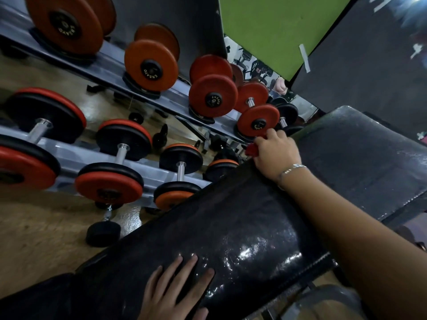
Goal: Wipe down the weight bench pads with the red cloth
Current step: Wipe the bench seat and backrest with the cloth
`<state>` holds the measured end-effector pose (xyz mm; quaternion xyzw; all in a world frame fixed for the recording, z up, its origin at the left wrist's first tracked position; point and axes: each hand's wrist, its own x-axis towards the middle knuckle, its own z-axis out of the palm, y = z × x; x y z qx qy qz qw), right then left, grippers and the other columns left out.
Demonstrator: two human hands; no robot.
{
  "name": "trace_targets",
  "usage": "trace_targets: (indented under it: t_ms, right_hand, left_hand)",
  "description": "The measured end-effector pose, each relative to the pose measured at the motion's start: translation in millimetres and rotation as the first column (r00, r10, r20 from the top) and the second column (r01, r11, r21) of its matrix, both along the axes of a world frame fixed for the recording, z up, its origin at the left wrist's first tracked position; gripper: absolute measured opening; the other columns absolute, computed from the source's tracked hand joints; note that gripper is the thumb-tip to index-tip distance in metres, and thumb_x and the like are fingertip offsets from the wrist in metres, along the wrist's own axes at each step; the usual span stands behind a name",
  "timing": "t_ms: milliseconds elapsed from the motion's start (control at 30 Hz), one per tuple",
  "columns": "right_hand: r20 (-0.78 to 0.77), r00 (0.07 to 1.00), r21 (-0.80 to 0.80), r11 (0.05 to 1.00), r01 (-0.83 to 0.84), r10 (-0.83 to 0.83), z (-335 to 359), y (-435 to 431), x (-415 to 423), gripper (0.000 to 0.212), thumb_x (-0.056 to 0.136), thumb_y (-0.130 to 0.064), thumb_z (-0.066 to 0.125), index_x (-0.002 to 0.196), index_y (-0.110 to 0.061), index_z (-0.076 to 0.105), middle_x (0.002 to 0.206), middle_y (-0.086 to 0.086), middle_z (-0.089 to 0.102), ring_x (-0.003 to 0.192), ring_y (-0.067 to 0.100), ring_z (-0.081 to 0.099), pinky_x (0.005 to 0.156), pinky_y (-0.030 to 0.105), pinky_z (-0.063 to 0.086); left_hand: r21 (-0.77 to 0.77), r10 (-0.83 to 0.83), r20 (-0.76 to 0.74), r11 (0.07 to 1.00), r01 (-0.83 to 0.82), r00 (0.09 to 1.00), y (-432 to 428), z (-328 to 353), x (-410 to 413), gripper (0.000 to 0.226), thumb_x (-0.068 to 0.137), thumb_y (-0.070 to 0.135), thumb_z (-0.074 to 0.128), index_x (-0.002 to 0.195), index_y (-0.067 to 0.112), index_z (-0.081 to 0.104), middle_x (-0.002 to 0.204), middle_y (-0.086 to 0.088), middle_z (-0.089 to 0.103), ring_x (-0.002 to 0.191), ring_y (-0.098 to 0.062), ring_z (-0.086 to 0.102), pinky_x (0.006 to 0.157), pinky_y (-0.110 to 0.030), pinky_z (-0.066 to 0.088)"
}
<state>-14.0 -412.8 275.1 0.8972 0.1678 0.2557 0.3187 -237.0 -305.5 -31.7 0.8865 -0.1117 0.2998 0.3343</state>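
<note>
Head view shows my right hand [275, 153] clenched on the red cloth [251, 149] at the far edge of the long bench pad [231, 222], my left hand [171, 294] flat, fingers released, bracing; next, I judge, a firm pull back along the vinyl.

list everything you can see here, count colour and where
bench pads: two, black and glossy, the long one crossing the centre, the second at right
red cloth: one, mostly hidden under the right hand, far edge of the long pad
dumbbells: many, orange-red and black, on the grey rack at left
small dumbbell: one, black, on the floor
bracelet: one, silver, right wrist
left hand: flat on the long pad, near end
right hand: closed on the cloth
</note>
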Motion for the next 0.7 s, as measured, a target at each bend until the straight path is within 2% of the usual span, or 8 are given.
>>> trace_targets:
  t_ms: [67,233,400,467,533,567,633,700]
  right_hand:
    - [-0.015,1.0,-0.01,1.0,0.005,-0.005,-14.4,16.2,-2.2,0.036,0.089,-0.038,0.056,0.116,-0.016,0.064,0.119,0.013,0.056,0.111,0.036,0.051,0.083,0.043,0.045]
    - [-0.128,0.974,-0.028,0.981,-0.191,0.186,-65.8,29.7,-52.1,0.039,0.083,-0.039,0.062,0.116,-0.018,0.062,0.116,0.011,0.054,0.104,0.032,0.05,0.08,0.042,0.045]
    - [-0.267,0.919,-0.025,0.951,-0.308,0.291,-96.4,9.3,-111.7,0.057,0.065,-0.042,0.074,0.114,-0.019,0.058,0.112,0.009,0.054,0.093,0.03,0.05,0.073,0.042,0.045]
    - [-0.334,0.883,-0.03,0.932,-0.361,0.331,-101.9,-3.8,-137.0,0.063,0.06,-0.042,0.074,0.116,-0.021,0.058,0.116,0.008,0.056,0.091,0.028,0.052,0.072,0.039,0.046]
    - [-0.365,0.857,-0.062,0.909,-0.413,0.364,-104.6,-16.8,-156.4,0.064,0.058,-0.041,0.071,0.118,-0.024,0.06,0.118,0.006,0.057,0.089,0.025,0.053,0.071,0.037,0.048]
    - [-0.356,0.857,-0.07,0.903,-0.423,0.374,-106.1,-21.4,-162.5,0.062,0.059,-0.04,0.067,0.119,-0.024,0.06,0.118,0.005,0.058,0.089,0.025,0.054,0.071,0.037,0.048]
    - [-0.296,0.887,-0.035,0.924,-0.382,0.355,-112.8,-23.2,-172.2,0.059,0.064,-0.037,0.059,0.121,-0.023,0.061,0.117,0.007,0.059,0.087,0.026,0.054,0.069,0.038,0.047]
    - [-0.205,0.921,0.031,0.943,-0.331,0.331,-128.7,-18.6,-181.7,0.054,0.07,-0.032,0.059,0.123,-0.019,0.061,0.117,0.01,0.06,0.085,0.028,0.052,0.067,0.041,0.044]
  left_hand:
    - [0.002,0.003,0.007,1.0,-0.003,1.0,0.1,-4.6,1.8,0.054,0.086,0.06,0.046,0.136,0.047,0.059,0.143,0.003,0.059,0.134,-0.019,0.049,0.098,-0.047,0.045]
    - [-0.022,-0.021,0.016,1.0,0.022,1.0,2.7,-0.5,-0.8,0.048,0.089,0.056,0.042,0.132,0.048,0.062,0.143,0.006,0.059,0.132,-0.017,0.048,0.1,-0.043,0.04]
    - [-0.261,-0.036,0.023,0.965,0.04,0.999,10.8,13.7,-5.7,0.047,0.092,0.053,0.046,0.134,0.039,0.062,0.142,0.013,0.058,0.133,-0.007,0.05,0.1,-0.039,0.042]
    - [-0.454,-0.029,0.026,0.89,0.038,0.999,16.8,23.4,-12.3,0.044,0.095,0.051,0.046,0.136,0.039,0.056,0.142,0.019,0.054,0.132,-0.003,0.049,0.106,-0.026,0.039]
    - [-0.654,-0.024,-0.036,0.757,-0.005,0.999,22.4,31.2,-17.7,0.041,0.096,0.047,0.047,0.136,0.043,0.053,0.139,0.025,0.052,0.129,-0.001,0.051,0.104,-0.011,0.037]
    - [-0.714,-0.018,-0.063,0.699,-0.033,0.998,24.8,32.9,-18.0,0.039,0.097,0.045,0.046,0.136,0.046,0.051,0.138,0.025,0.052,0.127,-0.002,0.053,0.101,-0.009,0.039]
    - [-0.777,-0.006,-0.085,0.626,-0.063,0.996,31.2,32.0,-17.2,0.037,0.099,0.037,0.045,0.134,0.048,0.049,0.134,0.02,0.055,0.125,-0.007,0.056,0.098,-0.016,0.045]
    - [-0.806,0.017,-0.099,0.585,-0.09,0.995,38.7,30.9,-16.2,0.038,0.098,0.028,0.045,0.134,0.039,0.051,0.132,0.016,0.057,0.125,-0.013,0.056,0.098,-0.025,0.048]
